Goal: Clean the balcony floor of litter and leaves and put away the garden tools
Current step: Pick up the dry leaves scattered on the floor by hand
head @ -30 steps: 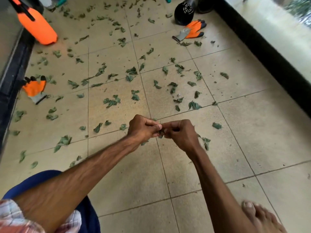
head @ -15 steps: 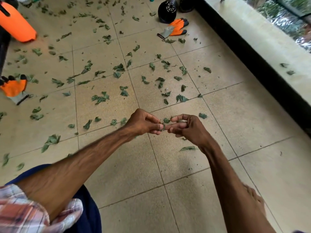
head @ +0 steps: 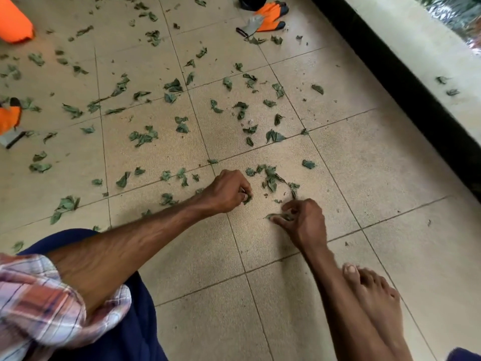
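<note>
Well this side of the orange glove (head: 270,18), the left hand (head: 229,191) clutches leaves (head: 247,198) in a fist; the right hand (head: 305,222) pinches a leaf (head: 277,217) on the floor (head: 390,178).

Cropped and covered
Orange object (head: 14,24) upper left and glove (head: 9,119) at left edge cropped; black thing (head: 252,2) at top barely in; left hand (head: 226,191) and right hand (head: 305,222) cover most of their leaves (head: 276,217).

Crumpled green leaves (head: 144,136) are scattered over the beige tiled floor (head: 390,165), densest toward its far and left edges. A few are pinched in the left hand (head: 229,190) and right hand (head: 304,220). One orange-grey glove (head: 268,18) is laid flat at the far edge, a second glove (head: 9,118) is cut off at the left edge
</note>
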